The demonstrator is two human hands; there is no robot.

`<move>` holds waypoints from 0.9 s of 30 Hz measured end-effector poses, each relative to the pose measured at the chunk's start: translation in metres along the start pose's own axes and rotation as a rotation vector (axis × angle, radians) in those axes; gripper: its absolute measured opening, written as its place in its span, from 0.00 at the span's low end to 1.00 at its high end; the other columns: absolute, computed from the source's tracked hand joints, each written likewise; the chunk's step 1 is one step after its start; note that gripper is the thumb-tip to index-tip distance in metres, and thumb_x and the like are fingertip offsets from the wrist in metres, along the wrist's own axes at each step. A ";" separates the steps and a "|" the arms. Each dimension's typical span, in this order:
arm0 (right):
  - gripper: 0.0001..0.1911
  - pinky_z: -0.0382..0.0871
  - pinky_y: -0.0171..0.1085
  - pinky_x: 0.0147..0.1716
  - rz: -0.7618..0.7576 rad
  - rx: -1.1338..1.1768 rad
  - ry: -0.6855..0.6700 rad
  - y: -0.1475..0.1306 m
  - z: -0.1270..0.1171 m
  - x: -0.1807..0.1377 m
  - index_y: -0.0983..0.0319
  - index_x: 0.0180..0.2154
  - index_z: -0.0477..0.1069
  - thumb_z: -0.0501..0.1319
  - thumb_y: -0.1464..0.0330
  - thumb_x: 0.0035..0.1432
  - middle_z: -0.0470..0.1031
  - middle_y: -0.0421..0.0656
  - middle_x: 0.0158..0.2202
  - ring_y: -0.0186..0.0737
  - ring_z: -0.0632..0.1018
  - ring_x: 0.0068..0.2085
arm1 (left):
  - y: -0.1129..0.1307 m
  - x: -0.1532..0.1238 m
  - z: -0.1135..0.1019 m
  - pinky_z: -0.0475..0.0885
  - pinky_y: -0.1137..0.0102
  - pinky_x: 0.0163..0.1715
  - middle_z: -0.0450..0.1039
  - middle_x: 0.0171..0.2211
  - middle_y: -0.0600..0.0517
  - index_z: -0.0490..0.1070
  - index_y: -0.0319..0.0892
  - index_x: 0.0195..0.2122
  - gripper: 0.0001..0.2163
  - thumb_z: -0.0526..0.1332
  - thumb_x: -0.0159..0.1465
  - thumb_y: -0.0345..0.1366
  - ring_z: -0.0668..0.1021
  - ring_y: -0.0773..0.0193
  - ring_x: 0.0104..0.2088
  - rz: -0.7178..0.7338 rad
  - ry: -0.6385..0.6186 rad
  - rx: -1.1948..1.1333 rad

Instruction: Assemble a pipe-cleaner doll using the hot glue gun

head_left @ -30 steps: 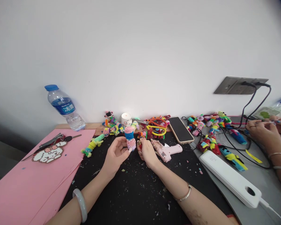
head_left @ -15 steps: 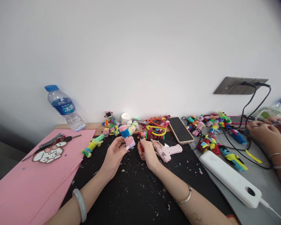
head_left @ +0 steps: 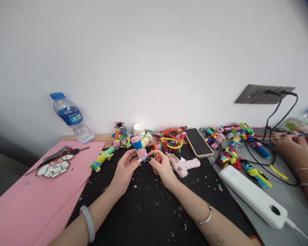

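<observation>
My left hand (head_left: 124,168) pinches a small figure wound from pink, blue and purple pipe cleaner (head_left: 139,147), tilted to the left above the black mat (head_left: 149,208). My right hand (head_left: 163,167) is closed round a small red piece (head_left: 157,157), and its fingertips touch the lower end of the figure. A pink glue gun (head_left: 182,164) lies just right of my right hand.
Pink paper sheets (head_left: 28,198) with keys and a bead charm lie left. A water bottle (head_left: 70,118), a phone (head_left: 198,141), yellow scissors (head_left: 172,138) and several pipe-cleaner figures line the back. A white power bank (head_left: 254,195) and cables lie right, beside another person's hands (head_left: 291,147).
The figure has tipped from upright to leaning left. My right hand has moved left until its fingertips meet the figure's lower end. The other person's hands shifted slightly.
</observation>
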State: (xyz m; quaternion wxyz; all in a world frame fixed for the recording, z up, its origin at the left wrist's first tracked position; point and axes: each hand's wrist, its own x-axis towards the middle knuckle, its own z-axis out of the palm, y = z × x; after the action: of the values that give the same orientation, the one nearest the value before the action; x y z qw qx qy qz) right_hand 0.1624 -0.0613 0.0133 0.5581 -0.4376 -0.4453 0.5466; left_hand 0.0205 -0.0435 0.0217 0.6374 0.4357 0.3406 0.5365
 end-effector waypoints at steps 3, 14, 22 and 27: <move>0.19 0.44 0.27 0.14 0.018 0.041 -0.037 0.000 -0.002 -0.001 0.60 0.39 0.61 0.63 0.58 0.48 0.52 0.28 0.18 0.25 0.52 0.17 | -0.002 0.001 -0.002 0.68 0.69 0.40 0.72 0.41 0.52 0.71 0.44 0.39 0.12 0.65 0.52 0.33 0.73 0.61 0.44 0.011 0.023 -0.007; 0.36 0.66 0.42 0.42 -0.095 -0.690 0.002 -0.009 -0.001 -0.013 0.61 0.53 0.51 0.66 0.68 0.45 0.65 0.43 0.38 0.41 0.71 0.40 | 0.001 0.018 -0.019 0.68 0.71 0.38 0.70 0.44 0.51 0.69 0.45 0.41 0.13 0.64 0.54 0.34 0.72 0.61 0.46 0.169 0.256 0.016; 0.14 0.68 0.42 0.37 -0.340 -1.100 0.093 -0.038 0.010 -0.033 0.60 0.38 0.69 0.65 0.73 0.47 0.73 0.45 0.36 0.46 0.74 0.39 | 0.002 0.025 -0.028 0.68 0.69 0.39 0.71 0.41 0.52 0.70 0.46 0.39 0.13 0.65 0.52 0.36 0.73 0.62 0.44 0.191 0.322 0.025; 0.07 0.66 0.35 0.28 -0.292 -0.909 -0.008 -0.039 0.009 -0.043 0.60 0.25 0.72 0.61 0.74 0.53 0.76 0.39 0.25 0.38 0.76 0.27 | -0.001 0.025 -0.029 0.68 0.70 0.37 0.70 0.39 0.52 0.70 0.46 0.38 0.12 0.64 0.52 0.35 0.73 0.62 0.42 0.161 0.300 0.040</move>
State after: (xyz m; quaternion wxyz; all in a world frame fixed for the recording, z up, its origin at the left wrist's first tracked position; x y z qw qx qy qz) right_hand 0.1619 -0.1053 0.0523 0.3795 -0.5682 -0.6981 0.2139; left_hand -0.0005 -0.0138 0.0101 0.5254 0.3891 0.4065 0.6382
